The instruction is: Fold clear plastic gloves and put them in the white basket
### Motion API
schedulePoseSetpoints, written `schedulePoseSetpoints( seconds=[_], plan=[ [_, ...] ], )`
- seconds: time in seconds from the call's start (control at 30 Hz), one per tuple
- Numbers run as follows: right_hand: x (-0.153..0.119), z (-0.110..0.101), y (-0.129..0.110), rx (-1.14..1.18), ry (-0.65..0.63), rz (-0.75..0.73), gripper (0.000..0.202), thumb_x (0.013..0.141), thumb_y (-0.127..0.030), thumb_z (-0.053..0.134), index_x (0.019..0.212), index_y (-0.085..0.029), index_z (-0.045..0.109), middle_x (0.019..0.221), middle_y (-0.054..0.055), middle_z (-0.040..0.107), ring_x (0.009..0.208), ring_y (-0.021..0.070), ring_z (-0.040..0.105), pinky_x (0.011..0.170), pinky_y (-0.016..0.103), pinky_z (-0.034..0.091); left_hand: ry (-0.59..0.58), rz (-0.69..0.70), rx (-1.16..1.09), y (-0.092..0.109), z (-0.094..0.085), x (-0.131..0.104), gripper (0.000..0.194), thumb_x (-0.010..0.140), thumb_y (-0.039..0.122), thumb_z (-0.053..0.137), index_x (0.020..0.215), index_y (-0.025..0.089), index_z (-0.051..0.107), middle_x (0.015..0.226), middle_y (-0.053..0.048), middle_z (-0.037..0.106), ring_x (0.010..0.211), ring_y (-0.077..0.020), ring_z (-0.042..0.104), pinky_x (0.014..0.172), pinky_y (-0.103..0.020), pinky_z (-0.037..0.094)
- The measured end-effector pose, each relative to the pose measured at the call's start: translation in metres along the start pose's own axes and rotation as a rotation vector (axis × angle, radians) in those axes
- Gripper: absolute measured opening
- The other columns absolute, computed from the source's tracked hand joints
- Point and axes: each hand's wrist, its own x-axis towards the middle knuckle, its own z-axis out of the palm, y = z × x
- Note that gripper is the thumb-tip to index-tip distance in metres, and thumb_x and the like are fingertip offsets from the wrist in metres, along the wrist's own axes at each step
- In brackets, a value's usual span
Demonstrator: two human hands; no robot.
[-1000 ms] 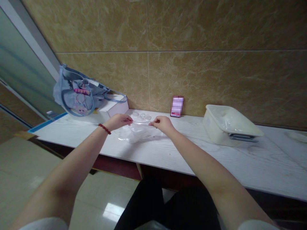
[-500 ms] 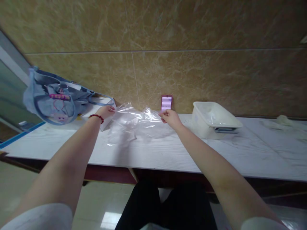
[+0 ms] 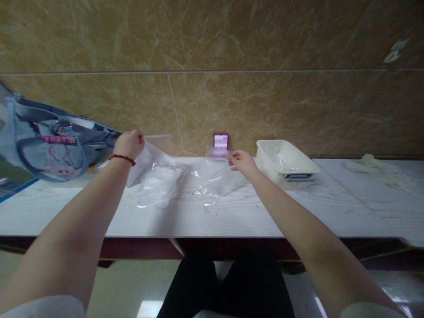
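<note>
Worktop (image 3: 258,216), pale and wood-grained, seen from above by the head camera. We trace its front edge as a nearly level line across the view, with two dark-clad knees (image 3: 198,282) below; its back edge meets the tiled wall (image 3: 281,101). Between these limits we hold two pieces of clear plastic. The left film (image 3: 159,183) hangs from our left hand (image 3: 130,143), whose fingers are curled into a fist on its upper end. The right film (image 3: 212,176) is pinched near its upper right edge by the thumb and fingertips of our right hand (image 3: 243,163). We see a narrow strip of wood grain between the two films and a broader band between them and the front edge.

Room at the left is tight: our left hand stands just beside one blue bag (image 3: 92,143), which rests on one white box (image 3: 134,174). On the other side, our right hand is near one white tub (image 3: 270,165) with clear wrapping (image 3: 281,161) inside; beyond it we note a longer run of worktop and one pale, limp item (image 3: 380,170), too blurred to identify. Behind the right film, one phone (image 3: 221,140) leans against the wall. One red bracelet (image 3: 122,158) encircles our left wrist.
</note>
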Motion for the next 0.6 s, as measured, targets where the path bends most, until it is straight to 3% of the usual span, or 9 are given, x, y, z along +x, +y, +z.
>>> schedulePoseSetpoints(
  seconds=[0.1, 0.2, 0.27, 0.33, 0.4, 0.53, 0.6],
  plan=[
    [0.005, -0.001, -0.004, -0.023, 0.009, -0.036, 0.014, 0.071, -0.029, 0.057, 0.072, -0.017, 0.050, 0.065, -0.001, 0.056, 0.061, 0.0101, 0.057, 0.046, 0.020, 0.049, -0.146, 0.060, -0.006, 0.003, 0.019, -0.046, 0.034, 0.077, 0.025, 0.033, 0.099, 0.012, 0.055, 0.097, -0.013, 0.059, 0.088, -0.0215, 0.053, 0.077, -0.032, 0.039],
    [0.013, -0.003, -0.014, -0.148, 0.026, -0.149, 0.013, 0.071, -0.028, 0.056, 0.074, -0.017, 0.052, 0.062, -0.001, 0.056, 0.058, 0.0096, 0.055, 0.050, 0.021, 0.047, -0.504, 0.169, -0.039, 0.002, 0.041, -0.080, 0.035, 0.076, 0.031, 0.035, 0.099, 0.016, 0.057, 0.099, -0.011, 0.061, 0.087, -0.0230, 0.055, 0.075, -0.033, 0.040],
    [0.019, -0.006, -0.024, -0.269, 0.035, -0.263, 0.013, 0.070, -0.028, 0.057, 0.074, -0.016, 0.054, 0.061, -0.002, 0.056, 0.057, 0.0094, 0.054, 0.054, 0.022, 0.046, -0.680, 0.251, -0.078, 0.002, 0.050, -0.084, 0.031, 0.069, 0.037, 0.046, 0.090, 0.020, 0.061, 0.089, -0.006, 0.065, 0.079, -0.0203, 0.059, 0.071, -0.028, 0.042],
    [0.023, -0.008, -0.038, -0.346, 0.028, -0.368, 0.013, 0.070, -0.026, 0.057, 0.077, -0.015, 0.056, 0.063, -0.001, 0.058, 0.058, 0.0096, 0.053, 0.058, 0.023, 0.045, -0.773, 0.302, -0.109, 0.009, 0.049, -0.073, 0.039, 0.061, 0.045, 0.054, 0.090, 0.020, 0.062, 0.087, -0.005, 0.066, 0.077, -0.0200, 0.060, 0.070, -0.027, 0.043],
    [0.024, -0.011, -0.053, -0.371, 0.010, -0.444, 0.012, 0.070, -0.024, 0.057, 0.078, -0.015, 0.058, 0.067, -0.001, 0.059, 0.062, 0.0098, 0.053, 0.062, 0.024, 0.044, -0.734, 0.326, -0.159, 0.028, 0.037, -0.051, 0.053, 0.060, 0.052, 0.053, 0.100, 0.017, 0.059, 0.096, -0.008, 0.063, 0.085, -0.0223, 0.058, 0.076, -0.029, 0.041],
    [0.024, -0.017, -0.084, -0.333, -0.099, -0.476, 0.008, 0.070, -0.019, 0.059, 0.077, -0.016, 0.058, 0.068, -0.001, 0.057, 0.064, 0.0093, 0.052, 0.058, 0.022, 0.046, -0.399, 0.317, -0.472, 0.092, -0.004, 0.000, 0.071, 0.062, 0.055, 0.052, 0.122, 0.018, 0.040, 0.113, -0.008, 0.054, 0.099, -0.0202, 0.052, 0.084, -0.027, 0.038],
    [0.023, -0.022, -0.098, -0.267, -0.168, -0.437, 0.008, 0.070, -0.017, 0.059, 0.077, -0.016, 0.057, 0.067, -0.002, 0.055, 0.063, 0.0084, 0.051, 0.055, 0.020, 0.046, -0.283, 0.418, -0.583, 0.123, -0.024, 0.020, 0.080, 0.056, 0.054, 0.059, 0.124, 0.018, 0.037, 0.120, -0.009, 0.048, 0.109, -0.0217, 0.045, 0.088, -0.029, 0.035]
  ],
)
